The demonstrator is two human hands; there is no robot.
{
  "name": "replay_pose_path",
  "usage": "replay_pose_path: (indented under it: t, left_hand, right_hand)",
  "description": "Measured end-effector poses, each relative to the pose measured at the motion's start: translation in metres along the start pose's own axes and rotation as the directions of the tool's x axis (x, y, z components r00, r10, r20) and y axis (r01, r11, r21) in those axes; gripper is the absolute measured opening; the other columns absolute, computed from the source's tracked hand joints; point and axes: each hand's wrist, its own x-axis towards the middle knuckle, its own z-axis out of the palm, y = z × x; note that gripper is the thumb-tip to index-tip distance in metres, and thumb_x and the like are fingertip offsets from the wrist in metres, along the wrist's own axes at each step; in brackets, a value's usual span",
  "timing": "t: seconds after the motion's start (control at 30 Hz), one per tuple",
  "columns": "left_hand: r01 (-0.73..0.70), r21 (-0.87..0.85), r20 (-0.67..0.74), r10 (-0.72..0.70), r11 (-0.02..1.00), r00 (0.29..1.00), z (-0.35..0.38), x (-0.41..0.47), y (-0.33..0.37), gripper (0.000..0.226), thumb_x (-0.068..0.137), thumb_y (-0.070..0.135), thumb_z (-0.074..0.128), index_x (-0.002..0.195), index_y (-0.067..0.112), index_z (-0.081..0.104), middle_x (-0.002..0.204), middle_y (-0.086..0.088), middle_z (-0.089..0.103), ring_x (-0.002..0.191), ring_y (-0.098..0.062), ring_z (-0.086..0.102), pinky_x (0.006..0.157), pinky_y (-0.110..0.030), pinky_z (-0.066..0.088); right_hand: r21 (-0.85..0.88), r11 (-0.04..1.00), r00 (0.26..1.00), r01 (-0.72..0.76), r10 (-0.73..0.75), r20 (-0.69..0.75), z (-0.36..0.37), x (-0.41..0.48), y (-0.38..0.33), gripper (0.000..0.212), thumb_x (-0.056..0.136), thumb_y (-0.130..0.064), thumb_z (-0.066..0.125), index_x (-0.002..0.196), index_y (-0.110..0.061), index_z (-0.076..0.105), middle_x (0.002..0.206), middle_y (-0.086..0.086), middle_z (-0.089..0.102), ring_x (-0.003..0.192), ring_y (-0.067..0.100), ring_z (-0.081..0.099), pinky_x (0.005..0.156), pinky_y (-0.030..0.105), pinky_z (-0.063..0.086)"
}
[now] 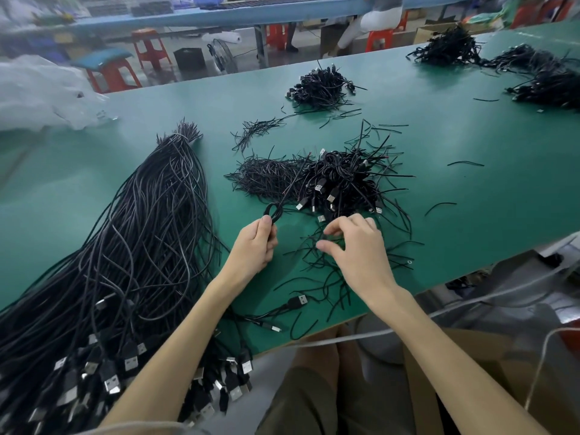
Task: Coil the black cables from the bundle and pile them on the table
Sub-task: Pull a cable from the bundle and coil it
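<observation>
Curls the left hand (255, 246) fingers round one small black cable coil (271, 211), spreads the right hand (357, 251) fingers empty, between a modest heap of coiled black cables (342, 180) and a thick, largely uncoiled black cable bundle (141, 233).

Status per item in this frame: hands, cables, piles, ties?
Left hand: grips a small coil, tail pointing away.
Right hand: fingers curved above the table, nothing visibly pinched.
Bundle: uncoiled, laid lengthwise, plugs at the near edge.
Near pile: coiled cables, heaped.
Far pile: coiled, heaped.
Ties: loose heap beside the near pile.
</observation>
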Motion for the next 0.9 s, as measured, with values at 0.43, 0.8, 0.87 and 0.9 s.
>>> replay_pose_path:
  t: [0.43,0.8,0.87,0.9]
  left_hand:
    - [-0.012,0.015,0.009,0.012,1.000,1.000,-0.001,0.000,-0.003,0.038,0.113,0.031,0.029,0.088,0.010,0.047,0.064,0.002,0.039,0.046,-0.011,0.028,0.041,-0.024,0.024]
    - [-0.024,0.000,0.003,0.024,1.000,1.000,0.000,0.003,-0.006,0.039,0.113,0.032,0.030,0.084,0.011,0.046,0.061,0.003,0.035,0.047,-0.012,0.026,0.039,-0.022,0.024]
    - [-0.022,-0.014,0.000,0.022,1.000,1.000,0.000,0.003,-0.006,0.038,0.113,0.031,0.031,0.083,0.012,0.045,0.062,0.001,0.033,0.047,-0.012,0.025,0.039,-0.022,0.023]
    - [-0.023,-0.019,-0.002,0.023,1.000,1.000,0.001,0.003,-0.006,0.038,0.113,0.030,0.031,0.083,0.012,0.045,0.062,0.001,0.033,0.047,-0.012,0.024,0.039,-0.021,0.023]
  right_hand:
    - [-0.018,1.000,1.000,-0.016,0.016,-0.001,-0.008,0.002,0.007,0.012,0.087,-0.028,0.078,0.083,-0.025,0.067,0.089,-0.011,0.058,0.100,0.016,0.047,0.086,0.030,0.022]
    - [0.319,0.945,0.985,0.070,-0.015,-0.172,0.012,0.009,-0.028,0.012,0.082,-0.030,0.082,0.083,-0.026,0.071,0.103,-0.012,0.058,0.108,0.011,0.042,0.098,0.033,0.031]
    - [0.348,0.930,0.979,0.115,-0.047,-0.198,0.023,0.010,-0.034,0.013,0.085,-0.030,0.080,0.085,-0.028,0.067,0.095,-0.014,0.061,0.098,0.008,0.047,0.094,0.029,0.033]
    - [0.400,0.909,0.980,0.120,-0.045,-0.193,0.028,0.010,-0.036,0.013,0.087,-0.028,0.078,0.085,-0.027,0.065,0.090,-0.013,0.063,0.091,0.007,0.052,0.091,0.027,0.038]
